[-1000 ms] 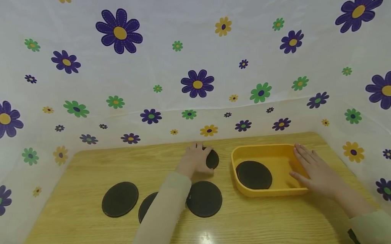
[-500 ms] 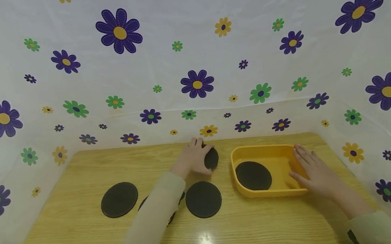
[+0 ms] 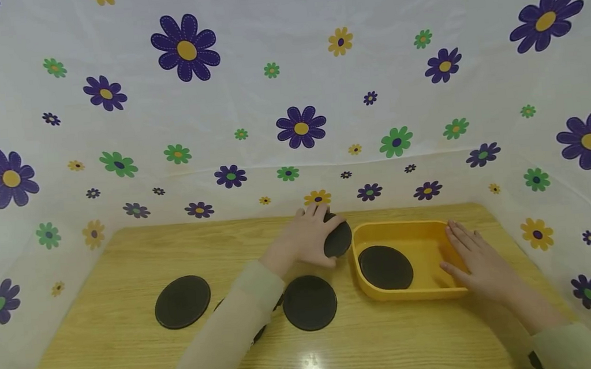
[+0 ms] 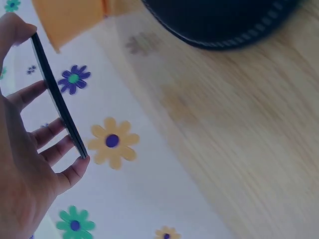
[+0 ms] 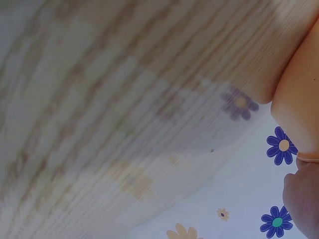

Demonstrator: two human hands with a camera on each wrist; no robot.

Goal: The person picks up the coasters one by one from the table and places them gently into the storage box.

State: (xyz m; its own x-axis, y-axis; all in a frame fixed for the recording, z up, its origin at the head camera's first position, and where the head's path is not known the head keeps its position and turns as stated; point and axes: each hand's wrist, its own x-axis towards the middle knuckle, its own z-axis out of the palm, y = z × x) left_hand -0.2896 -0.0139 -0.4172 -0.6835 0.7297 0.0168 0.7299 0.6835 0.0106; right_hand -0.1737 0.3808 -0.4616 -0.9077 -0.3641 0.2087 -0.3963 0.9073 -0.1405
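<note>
Our left hand [image 3: 305,239] grips a round black disc [image 3: 339,239]; right hand [image 3: 481,259] straight-fingered; let's lift over the oblong yellow tray [image 3: 428,249], four o'clock.

From the head view's centre are counted five black discs [image 3: 310,302] at 4, 5, 6, 7 and 8 o'clock, one yellow tray [image 3: 428,252] at 4, two hands [image 3: 481,265], two sleeves [image 3: 224,340] and one wooden table [image 3: 105,350].
</note>
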